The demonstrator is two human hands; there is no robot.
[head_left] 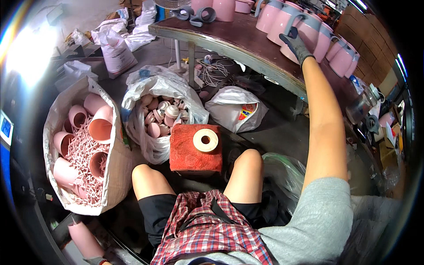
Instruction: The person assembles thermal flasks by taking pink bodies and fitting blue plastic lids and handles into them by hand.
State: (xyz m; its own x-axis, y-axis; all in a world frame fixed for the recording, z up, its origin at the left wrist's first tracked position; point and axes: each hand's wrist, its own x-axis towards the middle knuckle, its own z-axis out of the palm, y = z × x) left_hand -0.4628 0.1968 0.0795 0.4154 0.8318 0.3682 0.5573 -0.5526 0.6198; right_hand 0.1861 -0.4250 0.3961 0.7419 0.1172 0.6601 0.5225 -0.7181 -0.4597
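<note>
At the far right, my right hand (pixel 297 47), in a dark grey glove, is at the lower end of a grey jug handle (pixel 295 20). Its visible fingers are stretched apart; whether they touch the handle is unclear. The pink jug (pixel 310 33) stands on the table among several like it. Low on the left, my left hand (pixel 93 260), also gloved and partly cut off, closes on the lower end of a tilted pink tube-shaped jug body (pixel 84 240). Its fingers are mostly hidden. Before my knees, a cream ring-shaped disc (pixel 206 140) rests on a red cloth-covered block (pixel 185 152).
A white sack (pixel 115 185) holds pink jug bodies and small pink strips. Beside it, a clear plastic bag (pixel 194 101) contains pink and white lids. Loose grey handles (pixel 202 17) lie on the dark table (pixel 229 37). Coiled cables (pixel 216 70) are on the floor beneath.
</note>
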